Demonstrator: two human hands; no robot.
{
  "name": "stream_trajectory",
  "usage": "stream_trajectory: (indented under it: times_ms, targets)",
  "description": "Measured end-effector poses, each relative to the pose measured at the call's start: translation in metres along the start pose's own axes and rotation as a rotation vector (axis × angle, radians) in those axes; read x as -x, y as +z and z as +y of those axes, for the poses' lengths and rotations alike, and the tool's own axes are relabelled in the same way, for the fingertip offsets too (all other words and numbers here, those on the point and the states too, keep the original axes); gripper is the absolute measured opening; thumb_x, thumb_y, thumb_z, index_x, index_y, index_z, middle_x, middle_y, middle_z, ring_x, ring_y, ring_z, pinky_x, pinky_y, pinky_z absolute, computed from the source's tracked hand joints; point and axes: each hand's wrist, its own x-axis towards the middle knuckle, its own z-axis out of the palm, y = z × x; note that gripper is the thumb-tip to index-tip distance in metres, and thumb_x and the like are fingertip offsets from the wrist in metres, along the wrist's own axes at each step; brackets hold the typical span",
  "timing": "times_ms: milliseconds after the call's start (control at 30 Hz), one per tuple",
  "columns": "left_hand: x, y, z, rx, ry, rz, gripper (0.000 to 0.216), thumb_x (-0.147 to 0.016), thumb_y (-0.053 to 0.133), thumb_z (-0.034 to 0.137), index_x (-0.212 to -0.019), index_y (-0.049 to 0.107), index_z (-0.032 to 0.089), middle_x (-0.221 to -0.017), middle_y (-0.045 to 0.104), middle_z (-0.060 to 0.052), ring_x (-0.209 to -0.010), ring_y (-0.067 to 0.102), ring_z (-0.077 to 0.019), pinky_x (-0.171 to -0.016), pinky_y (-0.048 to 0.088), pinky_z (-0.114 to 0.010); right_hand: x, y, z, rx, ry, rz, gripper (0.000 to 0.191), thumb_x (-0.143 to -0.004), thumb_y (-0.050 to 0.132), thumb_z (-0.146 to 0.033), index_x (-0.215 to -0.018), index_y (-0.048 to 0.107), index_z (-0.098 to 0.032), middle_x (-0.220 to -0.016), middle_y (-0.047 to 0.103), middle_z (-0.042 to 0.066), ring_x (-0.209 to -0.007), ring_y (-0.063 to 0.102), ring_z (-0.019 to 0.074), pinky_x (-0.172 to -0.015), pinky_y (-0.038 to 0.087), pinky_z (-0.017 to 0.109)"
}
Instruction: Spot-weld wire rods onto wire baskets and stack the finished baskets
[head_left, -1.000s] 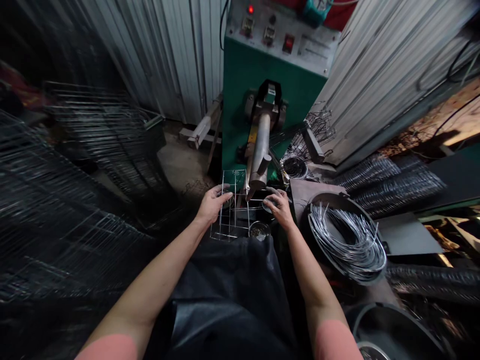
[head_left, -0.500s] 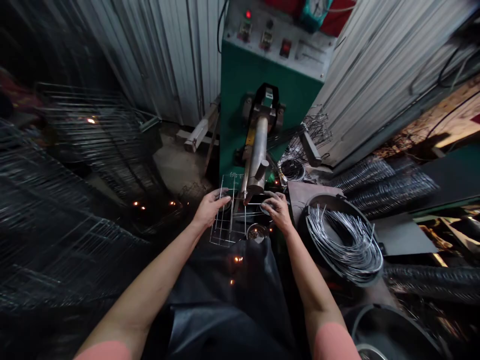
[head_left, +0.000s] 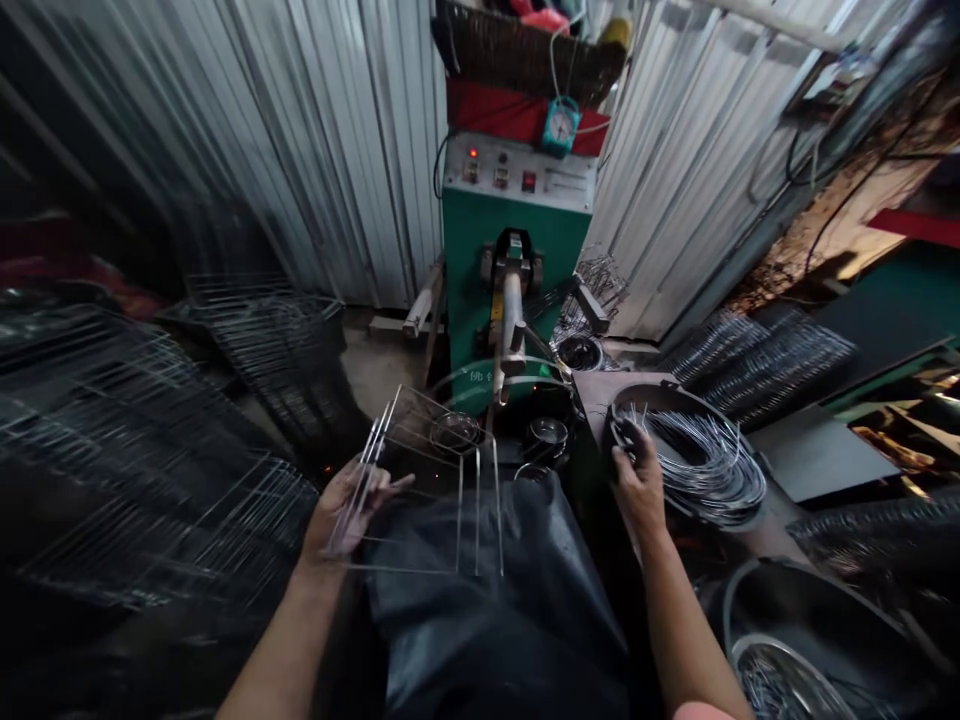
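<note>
My left hand (head_left: 352,508) grips the left side of a wire rack (head_left: 459,500), a tilted, box-like frame of thin metal rods held over my dark apron (head_left: 510,620). Its index finger sticks out. My right hand (head_left: 641,485) is at the near-left rim of a round tub (head_left: 679,398) with a big coil of cut metal wires (head_left: 705,470). Its fingers are bent close by the wire ends; what they pinch is too blurred to make out. In front of me stands a green spot-welding machine (head_left: 517,220) with a metal arm (head_left: 513,310) pointing at me.
Stacks of wire racks (head_left: 262,340) fill the left side. Small round dishes (head_left: 547,435) sit below the machine arm. At lower right, a second tub (head_left: 817,600) holds a bowl of metal pieces (head_left: 780,680). Corrugated metal walls (head_left: 300,150) rise behind.
The wire rack has come away from the machine arm, toward me and left, in my left hand. My right hand has moved right to the tub of wires. The view has tilted up.
</note>
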Motion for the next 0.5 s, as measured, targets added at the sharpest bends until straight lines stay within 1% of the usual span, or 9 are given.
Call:
stream_trajectory:
  times_ms: [67,133,167,200,267,300,333,400,500]
  targets:
    - [0.009,-0.002,-0.005,0.09,-0.151,0.006,0.017,-0.077,0.057,0.025,-0.088,0.065,0.015,-0.06,0.056,0.001,-0.062,0.058,-0.0145,-0.085,0.052,-0.051,0.019,-0.005,0.014,0.018,-0.036,-0.153,0.058,-0.082,0.052,-0.025,-0.137,0.036,-0.025,-0.133,0.045,0.011,-0.124,0.042,0.0263,-0.104,0.034,0.05]
    - [0.018,-0.003,-0.022,0.161,-0.327,0.009,0.02,-0.081,0.049,0.021,-0.089,0.064,0.012,-0.063,0.059,-0.002,-0.064,0.061,-0.016,-0.083,0.053,-0.05,0.046,-0.004,0.017,0.027,-0.112,-0.335,0.067,-0.078,0.057,-0.026,-0.14,0.031,-0.026,-0.14,0.039,0.011,-0.13,0.034,0.0264,-0.107,0.032,0.05]
    - [0.023,-0.002,-0.034,0.19,-0.407,0.004,0.021,-0.082,0.046,0.02,-0.09,0.064,0.011,-0.063,0.06,-0.002,-0.063,0.062,-0.0161,-0.083,0.053,-0.048,0.062,-0.003,0.015,0.025,-0.142,-0.413,0.067,-0.078,0.059,-0.028,-0.14,0.032,-0.026,-0.142,0.037,0.011,-0.132,0.031,0.0264,-0.107,0.031,0.049]
    - [0.029,-0.002,-0.047,0.217,-0.473,-0.001,0.023,-0.084,0.044,0.019,-0.09,0.063,0.01,-0.062,0.06,-0.002,-0.061,0.062,-0.0159,-0.082,0.054,-0.047,0.077,-0.003,0.012,0.02,-0.163,-0.481,0.063,-0.079,0.059,-0.03,-0.138,0.036,-0.026,-0.142,0.037,0.01,-0.134,0.028,0.0262,-0.107,0.032,0.049]
    - [0.04,-0.001,-0.072,0.245,-0.583,0.009,0.025,-0.086,0.04,0.018,-0.092,0.063,0.009,-0.058,0.059,-0.002,-0.056,0.061,-0.0153,-0.078,0.056,-0.043,0.102,-0.005,0.004,0.0,-0.182,-0.579,0.041,-0.085,0.055,-0.033,-0.125,0.052,-0.027,-0.136,0.046,0.009,-0.134,0.029,0.025,-0.105,0.035,0.047]
    - [0.045,-0.001,-0.082,0.25,-0.622,0.022,0.027,-0.086,0.038,0.018,-0.093,0.062,0.009,-0.056,0.058,-0.002,-0.053,0.061,-0.0153,-0.075,0.057,-0.041,0.112,-0.009,0.0,-0.014,-0.183,-0.611,0.03,-0.088,0.05,-0.034,-0.116,0.059,-0.027,-0.129,0.053,0.009,-0.13,0.035,0.0239,-0.103,0.037,0.046]
    - [0.049,-0.001,-0.09,0.248,-0.661,0.034,0.028,-0.087,0.036,0.018,-0.095,0.062,0.01,-0.056,0.058,-0.002,-0.052,0.061,-0.0159,-0.071,0.057,-0.04,0.119,-0.012,-0.003,-0.026,-0.182,-0.631,0.025,-0.091,0.045,-0.034,-0.107,0.062,-0.028,-0.119,0.06,0.008,-0.124,0.043,0.0227,-0.1,0.039,0.044]
    - [0.05,0.001,-0.099,0.243,-0.744,0.036,0.031,-0.089,0.035,0.023,-0.102,0.06,0.01,-0.057,0.059,-0.003,-0.055,0.063,-0.0182,-0.066,0.057,-0.037,0.127,-0.02,-0.01,-0.041,-0.181,-0.626,0.027,-0.094,0.037,-0.035,-0.097,0.063,-0.027,-0.099,0.067,0.006,-0.104,0.058,0.0205,-0.094,0.043,0.042]
    - [0.041,0.004,-0.098,0.238,-0.78,-0.012,0.04,-0.09,0.034,0.035,-0.109,0.058,0.008,-0.064,0.065,-0.008,-0.064,0.066,-0.0218,-0.065,0.056,-0.036,0.124,-0.021,-0.021,-0.045,-0.174,-0.561,0.03,-0.095,0.035,-0.038,-0.09,0.062,-0.025,-0.08,0.066,0.004,-0.08,0.061,0.0185,-0.078,0.048,0.035]
